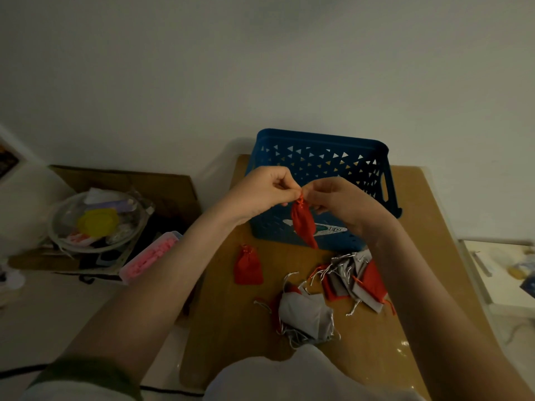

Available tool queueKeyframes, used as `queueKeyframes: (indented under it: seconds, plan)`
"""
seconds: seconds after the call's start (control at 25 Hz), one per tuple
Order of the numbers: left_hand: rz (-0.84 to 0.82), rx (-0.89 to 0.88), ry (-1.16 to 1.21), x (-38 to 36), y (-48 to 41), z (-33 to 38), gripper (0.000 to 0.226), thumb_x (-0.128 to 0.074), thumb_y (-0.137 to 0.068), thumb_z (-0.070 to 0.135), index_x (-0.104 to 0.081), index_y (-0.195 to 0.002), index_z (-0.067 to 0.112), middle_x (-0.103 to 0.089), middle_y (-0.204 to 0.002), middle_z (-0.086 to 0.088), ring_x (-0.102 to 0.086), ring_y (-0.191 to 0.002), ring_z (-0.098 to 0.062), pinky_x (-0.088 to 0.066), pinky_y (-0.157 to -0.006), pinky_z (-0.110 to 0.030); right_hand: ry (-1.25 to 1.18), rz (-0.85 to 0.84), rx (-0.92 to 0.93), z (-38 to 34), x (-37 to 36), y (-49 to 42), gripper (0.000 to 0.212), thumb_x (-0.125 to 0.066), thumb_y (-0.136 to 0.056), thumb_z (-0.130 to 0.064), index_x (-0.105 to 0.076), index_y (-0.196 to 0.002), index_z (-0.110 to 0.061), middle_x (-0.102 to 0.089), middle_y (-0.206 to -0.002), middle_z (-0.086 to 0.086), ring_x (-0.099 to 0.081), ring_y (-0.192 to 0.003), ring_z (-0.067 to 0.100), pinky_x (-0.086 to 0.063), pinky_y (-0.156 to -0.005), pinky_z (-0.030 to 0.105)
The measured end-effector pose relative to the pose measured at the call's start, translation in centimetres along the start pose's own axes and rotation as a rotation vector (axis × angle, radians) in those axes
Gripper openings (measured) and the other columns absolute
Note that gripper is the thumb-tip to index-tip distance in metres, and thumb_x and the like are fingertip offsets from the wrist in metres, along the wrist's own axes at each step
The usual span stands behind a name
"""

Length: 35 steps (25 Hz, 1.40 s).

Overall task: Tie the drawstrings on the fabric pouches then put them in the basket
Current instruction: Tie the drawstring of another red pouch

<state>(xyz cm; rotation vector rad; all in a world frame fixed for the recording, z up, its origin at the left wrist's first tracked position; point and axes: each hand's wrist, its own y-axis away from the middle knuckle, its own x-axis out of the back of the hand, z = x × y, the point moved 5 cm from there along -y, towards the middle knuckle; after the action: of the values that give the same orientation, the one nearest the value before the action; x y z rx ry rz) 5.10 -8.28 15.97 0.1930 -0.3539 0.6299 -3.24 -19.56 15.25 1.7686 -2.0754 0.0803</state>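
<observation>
Pouch (302,224), red, hangs in the air in front of the near wall of the basket (318,160). It is clear of the table (419,227) and held only by its neck. I read that as deliberate: lifted like this, its own weight pulls the body down and keeps the gathered mouth tight while the cords are worked.

The left hand (269,192) and right hand (344,204) meet just above the neck, knuckles nearly touching. On each, thumb and forefinger are curled in and pinch the red drawstring ends, with the other fingers folded. I cannot tell whether a knot has formed, since the fingertips cover that spot.

The basket stands at the far side of the table, just behind the hands, so I judge a finished pouch would need only a short lift over the rim. From here I cannot see inside it.

The pouch looks small and limp. It is puckered at the top, narrows to a point at the bottom, and seems empty.

A second red pouch (248,266) lies flat by itself to the left with its mouth drawn in. It may be tied already, though I can't be sure. Grey and red pouches with loose cords lie in a heap (353,279) near the right arm, within easy reach.
</observation>
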Motion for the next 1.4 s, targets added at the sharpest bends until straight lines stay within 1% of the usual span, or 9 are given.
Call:
queueKeyframes:
  seconds: [0.24, 0.44, 0.6, 0.72, 0.84, 0.96, 1.08, 1.2, 1.4]
  plan:
    - [0.028, 0.039, -0.221, -0.1, -0.2, 0.0, 0.02, -0.07, -0.08, 0.006, -0.06, -0.07, 0.02, -0.065, -0.074, 0.004, -0.06, -0.07, -0.01, -0.054, -0.073, -0.033, 0.297, 0.124, 0.014, -0.1, -0.7, -0.3, 0.02, -0.052, -0.095, -0.014, -0.069, -0.09, -0.006, -0.064, -0.083, 0.009, -0.053, -0.075, 0.014, -0.039, -0.065, 0.026]
    - [0.086, -0.051, -0.476, -1.4, 0.2, 0.5, 0.021, -0.068, -0.08, 0.003, -0.055, -0.079, 0.02, -0.058, -0.074, 0.007, -0.053, -0.067, -0.002, -0.042, -0.056, -0.006, 0.437, 0.165, -0.001, 0.0, -0.8, -0.2, 0.021, -0.05, -0.095, -0.017, -0.07, -0.088, -0.012, -0.068, -0.088, 0.007, -0.059, -0.082, 0.019, -0.042, -0.066, 0.018]
    - [0.117, -0.003, -0.291, -1.1, 0.3, -0.4, 0.013, -0.069, -0.083, 0.011, -0.061, -0.085, 0.021, -0.063, -0.078, 0.009, -0.061, -0.069, -0.001, -0.047, -0.064, -0.009, 0.388, 0.161, -0.006, 0.0, -0.1, 0.1, 0.021, -0.05, -0.096, -0.018, -0.07, -0.092, -0.011, -0.068, -0.089, 0.008, -0.061, -0.085, 0.022, -0.043, -0.067, 0.021]
    - [0.06, 0.08, -0.122, -1.0, 0.3, -1.0, 0.012, -0.069, -0.084, 0.011, -0.065, -0.083, 0.023, -0.069, -0.081, 0.004, -0.068, -0.074, -0.01, -0.056, -0.075, -0.024, 0.375, 0.155, 0.011, -0.4, 0.0, 0.3, 0.02, -0.051, -0.096, -0.017, -0.07, -0.093, -0.011, -0.067, -0.088, 0.005, -0.058, -0.079, 0.014, -0.042, -0.068, 0.019]
    - [0.017, 0.099, -0.129, -0.7, 0.2, -0.9, 0.006, -0.068, -0.086, 0.015, -0.067, -0.088, 0.02, -0.069, -0.083, 0.004, -0.068, -0.077, -0.01, -0.056, -0.076, -0.023, 0.358, 0.161, 0.032, -0.8, 0.1, 0.3, 0.018, -0.051, -0.095, -0.015, -0.068, -0.088, -0.015, -0.063, -0.08, -0.004, -0.054, -0.073, 0.005, -0.041, -0.065, 0.017]
    - [0.037, 0.057, -0.388, -0.9, 0.0, -0.2, 0.007, -0.064, -0.088, 0.019, -0.067, -0.094, 0.016, -0.063, -0.08, 0.01, -0.061, -0.07, -0.003, -0.047, -0.065, -0.013, 0.439, 0.172, 0.032, -0.6, -0.1, -0.1, 0.021, -0.049, -0.096, -0.016, -0.068, -0.09, -0.01, -0.062, -0.079, -0.003, -0.052, -0.07, 0.003, -0.04, -0.062, 0.015]
    - [0.032, 0.042, -0.709, -1.6, -0.5, 0.4, 0.013, -0.057, -0.09, 0.016, -0.067, -0.09, 0.008, -0.06, -0.078, -0.001, -0.054, -0.07, -0.012, -0.04, -0.059, -0.021, 0.542, 0.166, 0.012, 0.0, -0.7, -0.7, 0.022, -0.047, -0.095, -0.015, -0.067, -0.087, -0.011, -0.061, -0.08, -0.001, -0.051, -0.069, 0.006, -0.037, -0.058, 0.014]
    - [-0.029, 0.06, -0.861, -2.5, -0.8, 0.2, 0.013, -0.051, -0.09, 0.01, -0.061, -0.085, 0.004, -0.047, -0.07, -0.003, -0.046, -0.063, -0.015, -0.033, -0.049, -0.024, 0.606, 0.131, -0.006, 0.7, -1.3, -1.3, 0.022, -0.047, -0.095, -0.014, -0.065, -0.082, -0.014, -0.061, -0.081, 0.001, -0.053, -0.073, 0.012, -0.036, -0.056, 0.013]
    - [0.082, 0.036, -0.979, -2.2, -1.6, -0.7, 0.012, -0.049, -0.092, 0.01, -0.057, -0.084, 0.009, -0.042, -0.078, 0.0, -0.052, -0.085, -0.023, -0.037, -0.066, -0.03, 0.423, 0.143, 0.052, -0.3, -1.6, -1.0, 0.023, -0.046, -0.095, -0.013, -0.066, -0.085, -0.011, -0.063, -0.08, 0.0, -0.056, -0.071, 0.012, -0.043, -0.057, 0.019]
